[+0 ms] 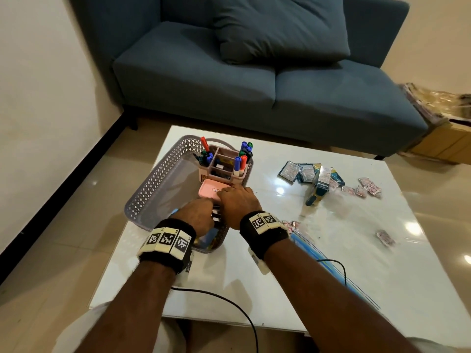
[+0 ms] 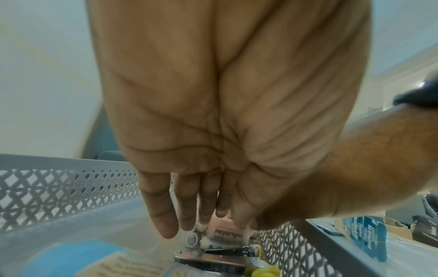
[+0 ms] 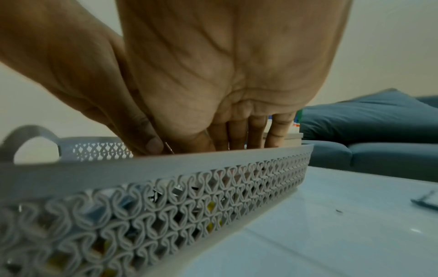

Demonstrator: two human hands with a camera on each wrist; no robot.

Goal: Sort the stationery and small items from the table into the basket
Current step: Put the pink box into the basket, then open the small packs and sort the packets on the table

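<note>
Nearest us, our left hand [image 1: 197, 215] and right hand [image 1: 238, 201] reach together into the grey basket [image 1: 150, 189], fingers straight and close, tips pressing a pink box [image 1: 212, 191] down near the pen holder [image 1: 224, 161]. We judge the box light, stiff and smooth, best held by its long edges. The left wrist view alone shows its printed label [image 2: 228, 236] and metal clips [image 2: 227, 252] under the fingers; only the head view shows the packets [image 1: 328, 178] left on the table [image 1: 331, 263].
</note>
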